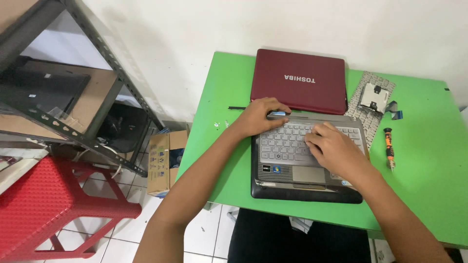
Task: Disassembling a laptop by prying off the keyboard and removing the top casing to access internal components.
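A laptop lies fully opened flat on a green table (424, 160), its dark red lid (298, 80) turned away and its silver keyboard (287, 143) toward me. My left hand (257, 116) rests at the keyboard's upper left corner by the hinge, fingers curled onto its top edge. My right hand (334, 148) presses flat on the right half of the keys. Neither hand holds a separate object. The grey touchpad (308, 175) shows below my right hand.
A removed spare keyboard (373, 100) lies face down right of the lid, with a ribbon cable (394, 111). An orange-and-black screwdriver (389, 146) lies farther right. A metal shelf (68, 92), red plastic stool (44, 204) and cardboard box (163, 163) stand left.
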